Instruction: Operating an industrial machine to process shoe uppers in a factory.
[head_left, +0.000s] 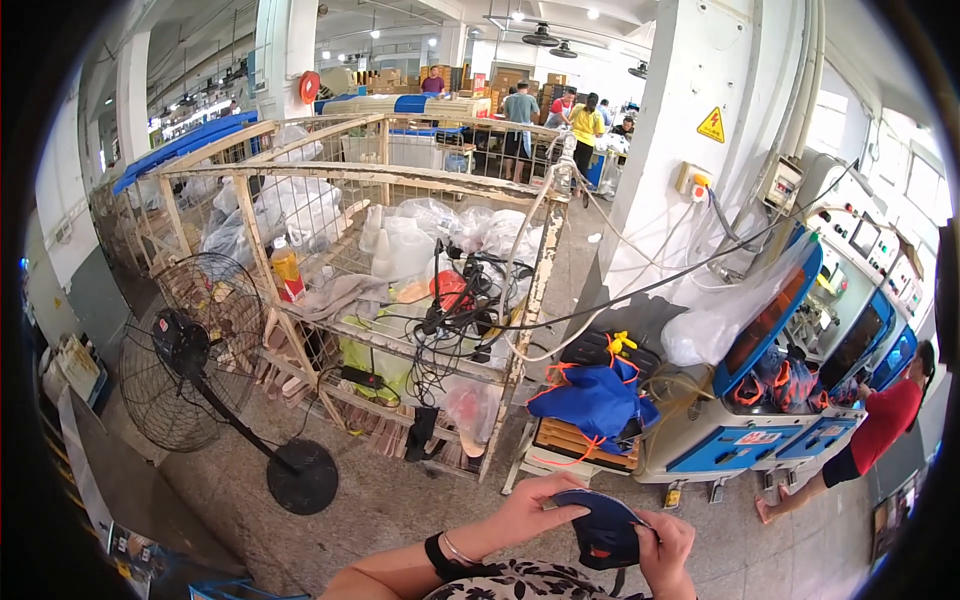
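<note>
At the bottom centre, a dark navy shoe upper with a curved light edge and a small red-orange mark is held between my two hands. My left hand grips its left side, thumb lying along the top edge. On the other side, my right hand pinches its right edge between thumb and bent fingers. Part of the upper hangs below, and its underside is hidden. My left wrist wears a black band and a bracelet.
A wire-mesh cage cart holds plastic bags and tangled cables. Left of it stands a black floor fan. Blue cloth with orange cords lies on a slatted stand. Blue-and-white machines stand right, beside a person in red. A cable crosses ahead.
</note>
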